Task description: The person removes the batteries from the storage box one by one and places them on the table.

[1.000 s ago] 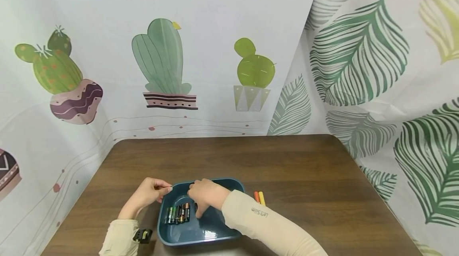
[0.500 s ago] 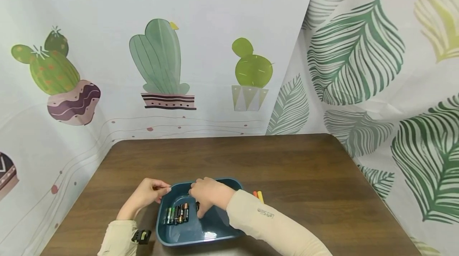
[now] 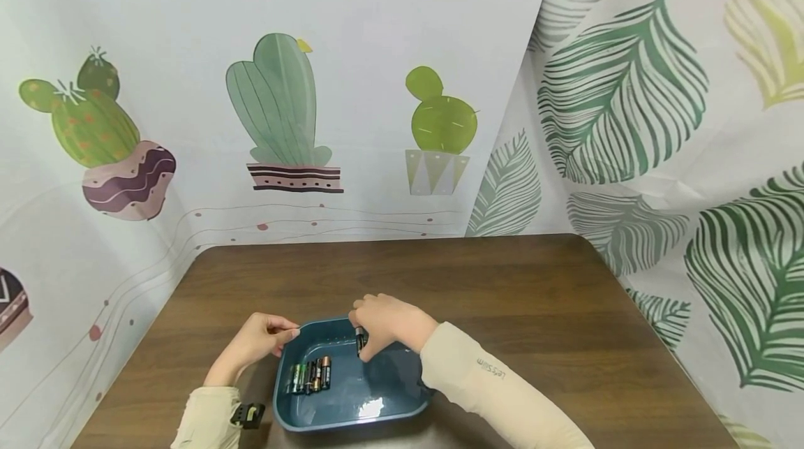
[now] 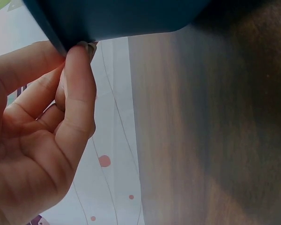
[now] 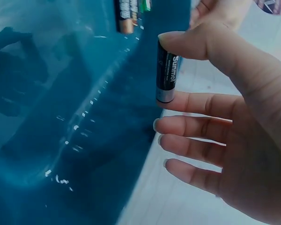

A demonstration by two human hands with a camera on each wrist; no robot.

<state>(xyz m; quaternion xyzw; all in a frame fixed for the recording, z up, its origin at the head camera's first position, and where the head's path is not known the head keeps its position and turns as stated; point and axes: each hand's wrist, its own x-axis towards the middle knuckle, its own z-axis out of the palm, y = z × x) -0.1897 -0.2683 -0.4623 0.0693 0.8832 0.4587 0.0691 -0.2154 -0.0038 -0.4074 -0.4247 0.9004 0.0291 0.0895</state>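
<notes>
Presumably for steadiness, your left hand pinches the blue rectangular plastic tray by one corner; over it, your right hand clamps a black-and-silver cylindrical battery end to end.

White cloth printed with cacti and leaves behind a brown wooden table

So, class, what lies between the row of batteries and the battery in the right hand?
In the head view, only a bare stretch of the blue tray shows between the row of batteries and the battery that the right hand pinches.
</notes>
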